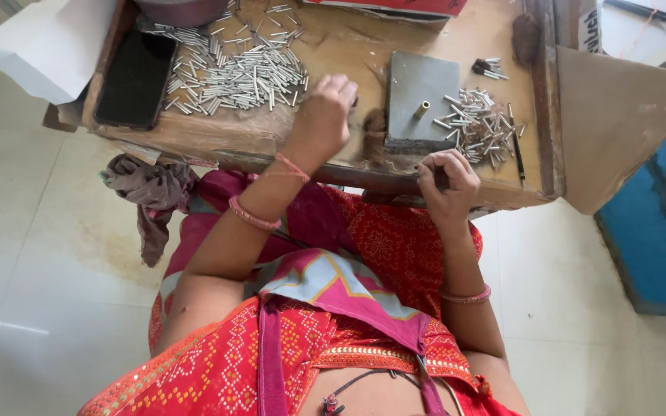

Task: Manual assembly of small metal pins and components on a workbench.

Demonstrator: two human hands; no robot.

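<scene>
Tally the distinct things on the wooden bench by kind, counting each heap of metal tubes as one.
Heaps of silver metal tubes: 2, the second right of the block
Grey metal block: 1
Brass peg on the block: 1
Black phone: 1
Dark hair tufts: 2, the other
Total: 7

We see a desk of worn, scuffed wood with a matt, rough face. The small tubes heaped on its left are bright metal, shiny and smooth, like the smaller heap on the right. Between them sits a dull grey metal block with a brassy peg. The phone is glossy black; the rag is crumpled matt cloth. The floor is smooth tile.
</scene>
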